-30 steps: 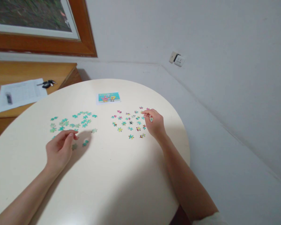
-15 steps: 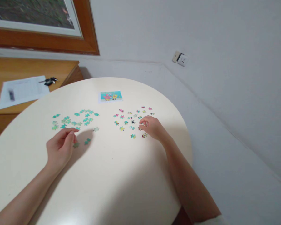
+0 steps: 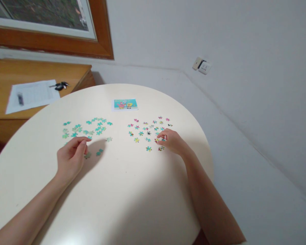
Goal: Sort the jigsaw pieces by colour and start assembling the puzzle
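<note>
Two groups of puzzle pieces: green-toned pieces [image 3: 99,128] lie on the left of the surface [image 3: 112,190], multicoloured pieces [image 3: 141,133] on the right, with a bare gap between.
Right hand [image 3: 173,140]: thumb and forefinger parted at a yellow-and-red piece [image 3: 156,140]; contact or grip cannot be told.
Left hand [image 3: 70,156]: loosely curled above the near side of the green-toned pieces; whether it pinches anything cannot be told.
Pinch: best taken lightly on opposite edges, since such flat pieces probably slide; pressing one edge down may lift the other.
Neighbours: pieces lie close by, so a narrow pinch and a straight lift should avoid nudging them.
Picture card [image 3: 125,104]: flat beyond both groups, well placed for comparing colours.
</note>
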Tool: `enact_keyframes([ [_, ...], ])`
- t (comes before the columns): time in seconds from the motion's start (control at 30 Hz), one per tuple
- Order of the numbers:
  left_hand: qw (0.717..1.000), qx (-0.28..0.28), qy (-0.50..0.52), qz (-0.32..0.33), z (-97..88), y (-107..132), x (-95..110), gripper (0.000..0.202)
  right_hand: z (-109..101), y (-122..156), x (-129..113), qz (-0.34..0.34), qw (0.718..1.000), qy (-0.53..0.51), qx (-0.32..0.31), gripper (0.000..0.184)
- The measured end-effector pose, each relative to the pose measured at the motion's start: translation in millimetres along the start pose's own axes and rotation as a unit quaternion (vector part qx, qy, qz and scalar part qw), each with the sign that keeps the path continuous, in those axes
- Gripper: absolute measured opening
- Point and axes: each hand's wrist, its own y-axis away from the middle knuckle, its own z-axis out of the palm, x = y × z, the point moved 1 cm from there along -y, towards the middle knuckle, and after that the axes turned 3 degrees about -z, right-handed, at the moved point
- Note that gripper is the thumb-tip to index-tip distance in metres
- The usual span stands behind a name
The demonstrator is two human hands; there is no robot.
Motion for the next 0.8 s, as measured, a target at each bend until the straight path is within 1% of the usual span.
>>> enact_keyframes([
  [0.2, 1.000, 0.001, 0.002, -0.003, -0.9, 0.0, -2.1, 0.019, -0.7, -2.0, 0.3, 0.008, 1.000, -0.008, -0.010, 0.006],
  [0.33, 1.000, -0.008, 0.009, 0.000, -1.0, 0.5, -3.6, 0.019, -0.2, -2.0, 1.4, -0.004, 1.000, -0.023, -0.004, 0.006],
  [0.5, 1.000, -0.006, 0.008, -0.005, 0.6, -0.3, -1.6, 0.020, 3.0, -2.8, 2.3, -0.009, 1.000, -0.025, 0.006, 0.006],
  [0.67, 1.000, -0.009, 0.009, -0.004, 0.7, -1.1, -0.6, 0.020, 4.5, -3.8, 1.0, -0.039, 0.999, -0.015, 0.016, 0.004],
  [0.8, 1.000, -0.019, 0.016, -0.009, -0.1, -0.6, -3.4, 0.018, 3.7, -4.2, -1.4, -0.034, 0.999, -0.007, 0.012, 0.004],
])
